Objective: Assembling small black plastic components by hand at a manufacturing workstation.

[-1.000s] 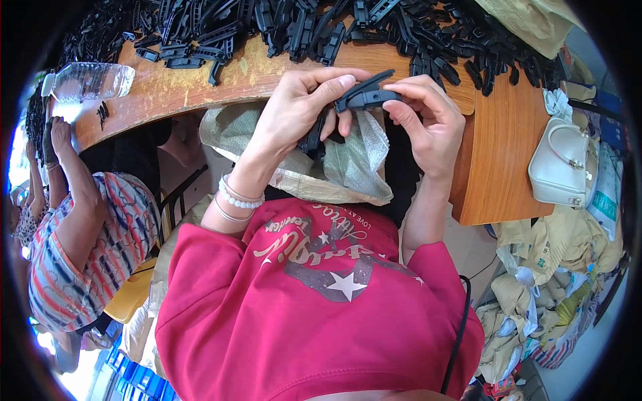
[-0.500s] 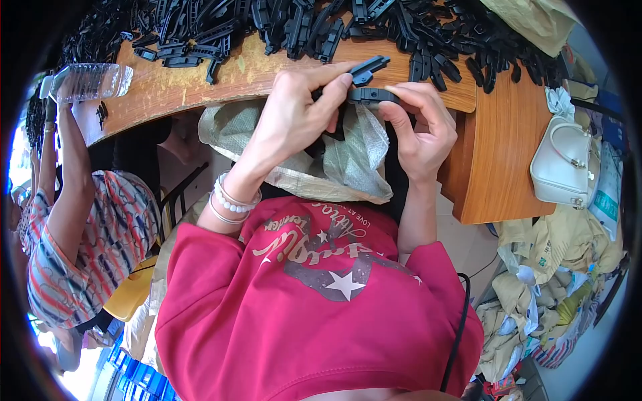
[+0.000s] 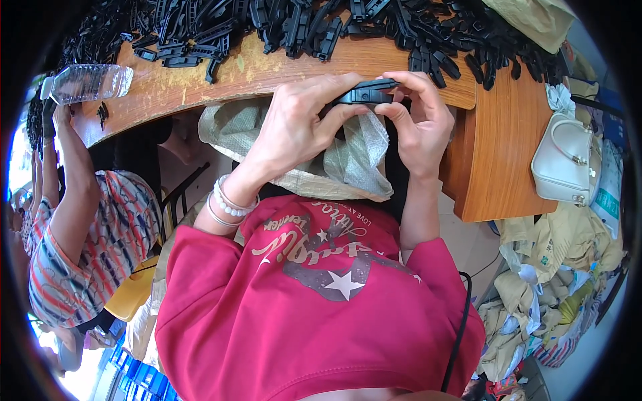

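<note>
Hands meet at the near edge of the wooden table [image 3: 200, 83], both closed on one black plastic clip piece [image 3: 366, 92]. Left hand [image 3: 294, 127] curls over the piece from the left, thumb beneath and fingers lying along its top; right hand [image 3: 418, 123] pinches its right end between thumb and bent forefinger. The piece lies level, held just above the table edge and over the mouth of a grey woven sack [image 3: 348, 160] that hangs open below the hands.

Step in hand, by judgement: fitting or pressing together the parts of this one piece, with both grips tight. Whether the parts are fully seated cannot be told, since the fingers cover the join.

Next move, by judgement, calls for even pressure from both thumbs along the length of the piece, and a check that the ends sit flush before either grip loosens; the sack lies directly beneath should the piece be let go.

Remaining items: a large heap of like black plastic pieces [image 3: 321, 27] covers the far side of the table. A clear plastic bottle [image 3: 87, 81] lies on its side at the left corner. A second person in a striped top [image 3: 87, 247] sits to the left. A white handbag [image 3: 565, 164] rests beyond the right edge.
</note>
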The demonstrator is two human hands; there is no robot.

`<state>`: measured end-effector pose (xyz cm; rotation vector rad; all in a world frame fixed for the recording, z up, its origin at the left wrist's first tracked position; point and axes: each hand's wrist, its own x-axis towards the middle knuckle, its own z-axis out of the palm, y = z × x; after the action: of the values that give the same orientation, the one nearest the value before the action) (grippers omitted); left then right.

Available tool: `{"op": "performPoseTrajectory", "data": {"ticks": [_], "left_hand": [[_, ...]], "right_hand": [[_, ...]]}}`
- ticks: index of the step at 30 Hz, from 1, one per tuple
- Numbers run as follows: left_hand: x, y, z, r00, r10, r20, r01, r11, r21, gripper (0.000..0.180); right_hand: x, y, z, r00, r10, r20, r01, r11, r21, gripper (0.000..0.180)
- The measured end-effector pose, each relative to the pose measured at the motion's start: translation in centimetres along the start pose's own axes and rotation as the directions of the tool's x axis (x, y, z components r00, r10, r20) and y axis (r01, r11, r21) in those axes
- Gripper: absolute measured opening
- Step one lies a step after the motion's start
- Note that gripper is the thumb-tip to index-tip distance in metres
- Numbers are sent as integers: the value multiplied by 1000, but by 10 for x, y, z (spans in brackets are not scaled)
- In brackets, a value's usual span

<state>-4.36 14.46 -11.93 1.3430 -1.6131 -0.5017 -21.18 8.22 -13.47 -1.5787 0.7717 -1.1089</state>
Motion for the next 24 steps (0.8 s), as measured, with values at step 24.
{"op": "performPoseTrajectory", "data": {"ticks": [24], "left_hand": [[40,-52,-2,958,173,-230,6,788,616,11]], "right_hand": [[28,35,-66,912,-213,-350,-62,774,-631,15]]}}
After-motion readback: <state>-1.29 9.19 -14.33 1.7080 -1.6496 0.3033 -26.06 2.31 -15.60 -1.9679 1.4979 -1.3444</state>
